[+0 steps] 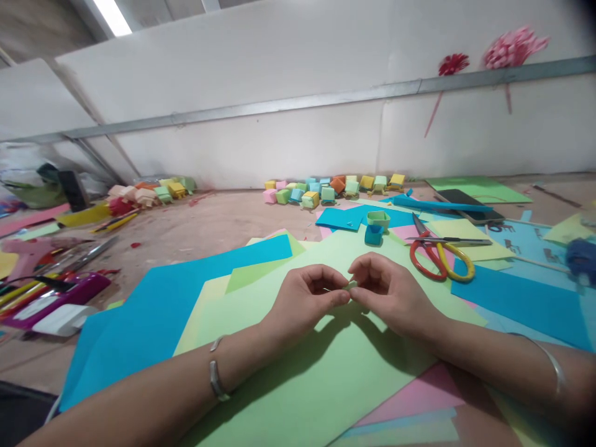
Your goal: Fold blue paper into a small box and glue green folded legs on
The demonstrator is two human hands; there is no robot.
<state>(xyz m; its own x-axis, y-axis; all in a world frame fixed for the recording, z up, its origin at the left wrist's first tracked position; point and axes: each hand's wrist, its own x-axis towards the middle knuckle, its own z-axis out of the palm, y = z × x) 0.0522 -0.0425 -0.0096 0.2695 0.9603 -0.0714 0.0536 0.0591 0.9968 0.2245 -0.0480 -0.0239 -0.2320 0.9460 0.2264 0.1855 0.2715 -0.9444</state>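
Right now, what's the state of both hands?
Left hand: closed, pinching one end of a small light-green folded paper piece.
Right hand: closed, pinching the other end of it.

2 hands (305,301) (395,297), 1 green paper scrap (352,285), 1 pair of scissors (440,254), 2 paper boxes (378,218) (373,234), 2 paper flowers (454,63) (512,48)

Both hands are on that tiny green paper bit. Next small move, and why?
Probably pinch the next crease flat. The left hand and right hand both pinch the small green paper piece above the light green sheet, and it shows only as a thin sliver, unlike the open green box and blue box beyond. Its exact folds are too small to tell.
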